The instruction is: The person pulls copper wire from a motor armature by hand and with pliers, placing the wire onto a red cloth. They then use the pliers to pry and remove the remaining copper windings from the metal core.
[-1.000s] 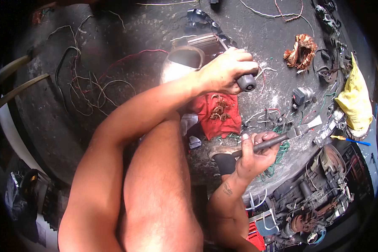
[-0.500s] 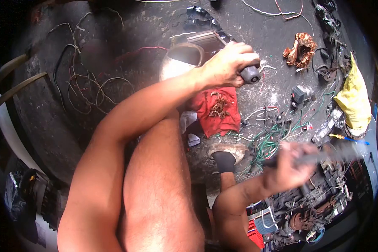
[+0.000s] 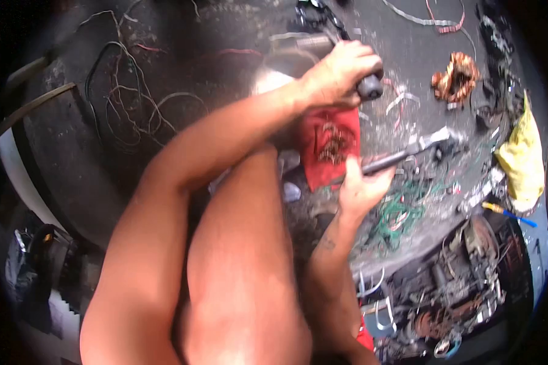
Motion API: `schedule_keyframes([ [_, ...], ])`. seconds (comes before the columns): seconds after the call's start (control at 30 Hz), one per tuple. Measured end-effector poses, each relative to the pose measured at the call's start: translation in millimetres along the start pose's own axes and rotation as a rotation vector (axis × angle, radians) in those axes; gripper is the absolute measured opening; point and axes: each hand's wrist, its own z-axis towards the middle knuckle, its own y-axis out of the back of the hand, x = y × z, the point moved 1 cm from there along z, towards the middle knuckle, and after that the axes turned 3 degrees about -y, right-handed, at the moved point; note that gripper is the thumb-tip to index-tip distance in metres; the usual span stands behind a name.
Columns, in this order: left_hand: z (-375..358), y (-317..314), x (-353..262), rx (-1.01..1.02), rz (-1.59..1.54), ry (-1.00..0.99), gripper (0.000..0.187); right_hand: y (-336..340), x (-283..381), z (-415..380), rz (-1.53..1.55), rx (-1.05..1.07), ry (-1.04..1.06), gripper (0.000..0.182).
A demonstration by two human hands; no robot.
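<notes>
My left hand (image 3: 350, 70) is closed around a tool with a thick black handle (image 3: 370, 88). The tool's far end is hidden behind the fist, on the side of a round, hollow metal casing (image 3: 273, 82) on the floor. My right hand (image 3: 362, 188) grips a hammer (image 3: 386, 161) by its dark handle. Its head, blurred by motion, points right and away from the casing. Between the hands lies a red cloth (image 3: 316, 173) with a small heap of copper wire scraps (image 3: 333, 143) on it.
A torn copper coil (image 3: 460, 78) lies at the upper right, near a yellow sack (image 3: 522, 161). Tangled green wires (image 3: 396, 216) spread beside my right hand. Greasy machine parts (image 3: 447, 292) crowd the lower right. Loose wires (image 3: 131, 109) curl across the floor at left.
My right hand has swung the hammer left and upward, closer to the red cloth. My left hand keeps its grip on the black handle. The whole view has shifted slightly.
</notes>
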Motion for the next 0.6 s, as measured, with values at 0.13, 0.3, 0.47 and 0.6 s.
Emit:
schedule_keyframes([
  [0.13,4,-4,-41,0.15,-0.175,-0.19,0.034,12,22,6,-0.054,0.037,-0.101,0.053],
  [0.3,5,-15,-39,0.112,-0.119,-0.114,0.035,26,14,4,-0.061,0.016,-0.105,0.05],
  [0.47,1,-12,-33,0.117,-0.115,-0.071,0.037,28,11,-1,-0.038,0.003,-0.097,0.051],
  [0.6,1,-10,-31,0.102,-0.069,-0.036,0.04,26,18,-4,-0.024,0.024,-0.146,0.05],
])
